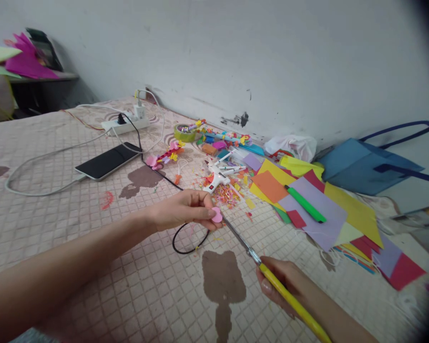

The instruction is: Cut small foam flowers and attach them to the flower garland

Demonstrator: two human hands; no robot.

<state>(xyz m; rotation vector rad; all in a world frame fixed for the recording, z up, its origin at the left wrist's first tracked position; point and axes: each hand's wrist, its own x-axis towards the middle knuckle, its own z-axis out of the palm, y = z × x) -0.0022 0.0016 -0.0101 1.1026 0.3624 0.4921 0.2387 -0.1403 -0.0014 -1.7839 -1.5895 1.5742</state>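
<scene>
My left hand [191, 209] pinches a small pink paper piece [217, 215] with a rounded edge between thumb and fingers. My right hand [280, 288] grips the yellow handles of a pair of scissors [248, 250], seen almost edge-on. Their blade tips point up and left and reach the pink piece; whether they touch it I cannot tell. Just beyond my left hand lies a white glue gun [218, 178] among coloured paper scraps [225, 196]. Its black cord [189, 251] loops on the cloth beneath my left hand.
Coloured paper sheets [314, 238] and a green cutter [305, 204] lie to the right, near a blue bag [368, 164]. A phone [109, 161], a power strip [125, 125] and decorated paper flowers [164, 156] are on the left. Tape [185, 133] stands near the wall.
</scene>
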